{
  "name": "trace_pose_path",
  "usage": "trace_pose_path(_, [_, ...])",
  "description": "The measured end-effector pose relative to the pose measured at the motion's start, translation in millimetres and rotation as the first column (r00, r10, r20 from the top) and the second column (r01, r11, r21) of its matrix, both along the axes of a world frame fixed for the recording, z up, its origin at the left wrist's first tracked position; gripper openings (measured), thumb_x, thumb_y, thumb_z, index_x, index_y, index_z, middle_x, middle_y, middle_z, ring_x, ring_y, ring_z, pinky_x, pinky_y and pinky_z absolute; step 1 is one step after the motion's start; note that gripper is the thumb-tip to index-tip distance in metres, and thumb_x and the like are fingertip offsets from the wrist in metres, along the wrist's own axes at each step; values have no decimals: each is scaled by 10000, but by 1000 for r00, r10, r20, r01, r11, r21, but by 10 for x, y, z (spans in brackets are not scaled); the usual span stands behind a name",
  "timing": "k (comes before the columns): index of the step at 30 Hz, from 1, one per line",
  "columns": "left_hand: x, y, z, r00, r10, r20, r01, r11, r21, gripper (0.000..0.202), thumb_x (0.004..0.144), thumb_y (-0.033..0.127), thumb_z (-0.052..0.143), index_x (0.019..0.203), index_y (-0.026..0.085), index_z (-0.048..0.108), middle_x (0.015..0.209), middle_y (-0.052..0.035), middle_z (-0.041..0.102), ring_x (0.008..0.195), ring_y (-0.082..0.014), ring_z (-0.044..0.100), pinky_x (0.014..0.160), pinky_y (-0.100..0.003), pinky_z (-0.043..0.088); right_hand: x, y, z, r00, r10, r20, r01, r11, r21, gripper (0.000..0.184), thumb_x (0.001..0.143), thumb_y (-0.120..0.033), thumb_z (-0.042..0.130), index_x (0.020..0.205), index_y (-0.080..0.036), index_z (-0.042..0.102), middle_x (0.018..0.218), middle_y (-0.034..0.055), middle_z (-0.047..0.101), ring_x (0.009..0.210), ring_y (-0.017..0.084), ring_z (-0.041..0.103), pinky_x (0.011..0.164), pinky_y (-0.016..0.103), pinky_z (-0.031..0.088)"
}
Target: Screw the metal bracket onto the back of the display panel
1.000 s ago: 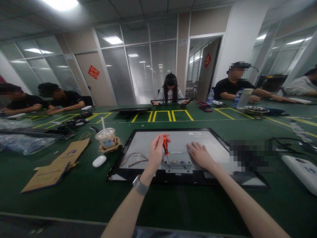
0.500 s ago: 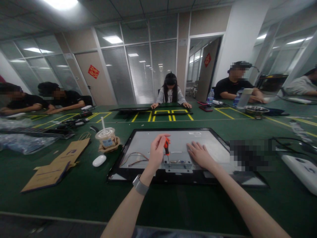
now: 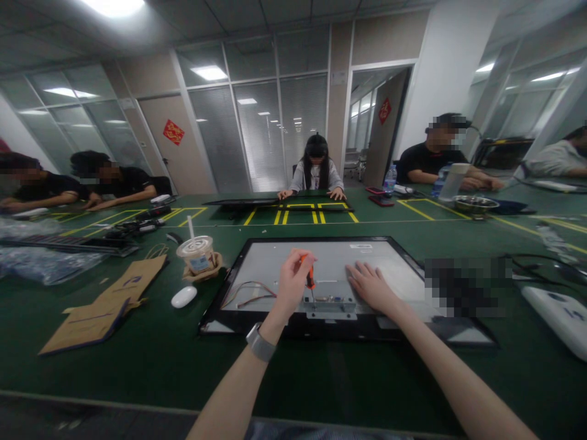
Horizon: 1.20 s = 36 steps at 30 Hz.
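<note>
A flat display panel (image 3: 270,256) with a black frame lies on the table in front of me, its grey metal back facing up. My left hand (image 3: 294,275) is closed round the handle of an orange and black screwdriver (image 3: 310,278). The screwdriver stands nearly upright, its tip down at the metal bracket (image 3: 337,305) near the panel's close edge. Connectors show on that bracket. My right hand (image 3: 370,282) rests flat on the panel's back, fingers spread, to the right of the bracket. Thin cables (image 3: 252,293) lie on the panel left of my left hand.
Left of the panel are a lidded drink cup (image 3: 198,256) in a cardboard holder, a white mouse (image 3: 184,297) and a brown paper bag (image 3: 110,305). A white device (image 3: 557,315) lies at the right. Across the green table (image 3: 151,360), a person handles another dark panel (image 3: 257,201).
My left fingers have shifted on the screwdriver handle, which leans slightly differently. My right hand stays in place. The person opposite has moved a hand inward.
</note>
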<state>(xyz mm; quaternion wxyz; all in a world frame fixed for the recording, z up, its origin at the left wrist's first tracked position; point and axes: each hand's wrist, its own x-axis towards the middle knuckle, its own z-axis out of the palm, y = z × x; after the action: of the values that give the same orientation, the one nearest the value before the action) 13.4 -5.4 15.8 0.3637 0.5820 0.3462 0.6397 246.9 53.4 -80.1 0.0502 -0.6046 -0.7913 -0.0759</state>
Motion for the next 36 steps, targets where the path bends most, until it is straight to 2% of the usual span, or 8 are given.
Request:
trace_pose_path(3, [-14,10,-20,1000,-6,2,6,1000,-4,324,896,476,584,866,172,693,765,-27,578,684,-126,545,633,-226,463,13,22,-37,1000,-4,-18,4,1000,8,545,1000,-354,217,1474,-216,448,1516,169,434,1378,347,383,1077,574,313])
trace_pose_path(5, [-12,24,-43,998,-25,60,26,1000,-17,307,915,461,559,930,176,671,790,-38,624,742,-142,595,687,-242,484,16,32,-49,1000,-3,-23,3,1000,8,554,997,-361,204,1474,-221,449,1517,168,434,1377,349,383,1073,581,313])
trace_pose_path(9, [8,36,-59,989,-48,142,56,997,-54,301,933,459,519,916,176,620,786,-33,637,730,-149,620,649,-246,491,6,17,-22,1000,-5,-20,5,1000,1,565,997,-362,195,1477,-201,447,1515,178,433,1379,353,379,1078,574,312])
trace_pose_path(18, [8,10,-6,996,87,2,-87,994,71,148,829,328,692,803,182,693,841,-17,565,728,-113,539,674,-227,465,-11,-14,33,1000,-5,12,6,1000,-8,543,1001,-346,230,1478,-199,445,1512,172,437,1377,356,382,1077,562,322])
trace_pose_path(22, [-16,5,-4,998,61,-11,-61,998,28,179,873,355,632,888,192,704,834,-15,560,679,-112,553,621,-228,466,-5,-3,7,1000,-8,-8,8,1000,-5,537,1005,-346,231,1479,-209,443,1516,170,433,1382,352,376,1080,567,313])
trace_pose_path(26, [-17,25,-38,1000,4,14,-4,1000,8,198,926,346,550,959,182,655,865,-38,631,806,-147,612,708,-241,480,-5,-1,3,1000,-10,2,10,1000,-6,540,1006,-344,225,1480,-200,439,1516,178,430,1379,356,380,1076,563,318])
trace_pose_path(29, [6,31,-54,998,-32,45,32,999,2,213,947,342,505,947,174,634,875,-45,647,803,-146,614,744,-257,482,-7,-6,13,1000,-1,8,1,1000,-4,534,1005,-337,232,1473,-197,449,1511,182,436,1375,359,385,1076,563,316])
trace_pose_path(36, [23,13,-42,999,23,-44,-20,997,76,135,868,307,632,876,182,683,903,-26,574,732,-110,544,692,-230,459,-9,-16,20,1000,-4,29,4,1000,11,530,1011,-342,235,1479,-205,442,1509,167,443,1375,355,386,1073,549,326])
